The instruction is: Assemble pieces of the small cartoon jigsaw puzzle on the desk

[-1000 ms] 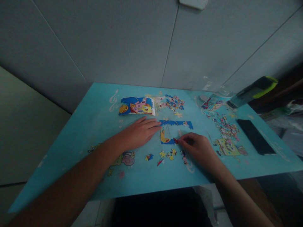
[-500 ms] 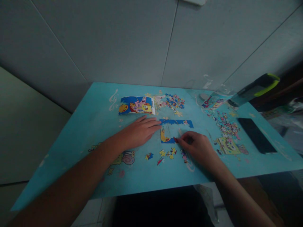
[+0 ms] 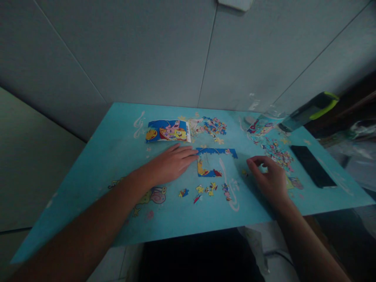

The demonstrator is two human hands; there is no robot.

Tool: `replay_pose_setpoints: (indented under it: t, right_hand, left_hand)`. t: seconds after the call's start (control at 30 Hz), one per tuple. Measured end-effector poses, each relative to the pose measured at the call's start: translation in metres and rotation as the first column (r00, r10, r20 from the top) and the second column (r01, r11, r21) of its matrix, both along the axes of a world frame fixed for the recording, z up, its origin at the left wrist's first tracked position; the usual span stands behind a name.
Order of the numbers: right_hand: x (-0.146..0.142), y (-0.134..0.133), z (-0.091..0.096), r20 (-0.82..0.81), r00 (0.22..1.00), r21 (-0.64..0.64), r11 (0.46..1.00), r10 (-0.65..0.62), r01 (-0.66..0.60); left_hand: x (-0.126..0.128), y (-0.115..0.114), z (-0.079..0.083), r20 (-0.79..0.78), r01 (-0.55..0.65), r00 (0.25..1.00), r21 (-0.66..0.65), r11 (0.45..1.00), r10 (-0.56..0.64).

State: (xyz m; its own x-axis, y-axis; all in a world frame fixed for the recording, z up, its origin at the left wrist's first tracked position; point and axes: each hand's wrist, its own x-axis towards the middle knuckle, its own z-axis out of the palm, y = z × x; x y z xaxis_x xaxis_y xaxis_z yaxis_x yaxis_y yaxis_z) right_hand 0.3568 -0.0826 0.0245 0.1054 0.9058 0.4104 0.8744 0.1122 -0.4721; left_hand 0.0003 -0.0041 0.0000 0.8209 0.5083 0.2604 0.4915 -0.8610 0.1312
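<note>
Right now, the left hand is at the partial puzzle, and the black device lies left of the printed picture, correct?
No: the head view shows the black device right of the printed picture. The left hand is at the partial puzzle.

The person wears dark clothing (image 3: 199,256), forearms (image 3: 117,203) bare.

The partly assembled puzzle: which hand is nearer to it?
Left. The left hand has its fingers at the upper left corner of the puzzle; the right hand is apart from it, to the right.
</note>
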Motion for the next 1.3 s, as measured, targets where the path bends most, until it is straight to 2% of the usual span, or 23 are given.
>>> replay_pose_setpoints:
  t: [0.17,0.37,0.57,0.67,0.77,0.8,0.93,1.3]
  right_hand:
    - [0.008,0.002,-0.008,-0.126,0.987,-0.044,0.995,-0.099,0.094]
    - [-0.002,-0.001,-0.004,-0.121,0.986,-0.03,0.993,-0.116,0.113]
    - [-0.004,-0.005,-0.004,-0.123,0.991,-0.061,0.997,-0.054,0.047]
    - [-0.015,-0.023,0.003,-0.091,0.993,-0.097,0.992,0.074,-0.082]
    - [-0.034,-0.05,0.015,-0.064,0.963,-0.245,0.931,0.261,-0.269]
    - [-0.04,-0.059,0.018,-0.058,0.956,-0.288,0.912,0.287,-0.292]
    - [-0.056,-0.078,0.02,0.009,0.956,-0.388,0.882,0.294,-0.268]
    - [-0.054,-0.079,0.013,0.008,0.964,-0.433,0.87,0.264,-0.235]
  left_hand:
    - [0.0,0.001,-0.001,-0.001,0.007,1.0,0.004,1.0,-0.007]
    - [-0.001,0.001,0.001,-0.001,0.012,1.0,-0.009,1.0,-0.012]
    - [-0.002,0.001,0.0,0.002,0.02,1.0,0.007,1.0,-0.02]
    - [-0.002,0.001,0.0,0.008,0.022,1.0,0.004,1.0,-0.022]
    - [-0.001,0.001,0.001,0.007,0.014,1.0,-0.012,1.0,-0.014]
    - [-0.001,0.001,0.001,0.006,0.013,1.0,-0.014,1.0,-0.012]
    - [-0.001,0.001,0.001,-0.003,0.01,1.0,-0.007,1.0,-0.01]
    - [-0.001,0.001,0.001,-0.013,0.013,1.0,0.009,1.0,-0.013]
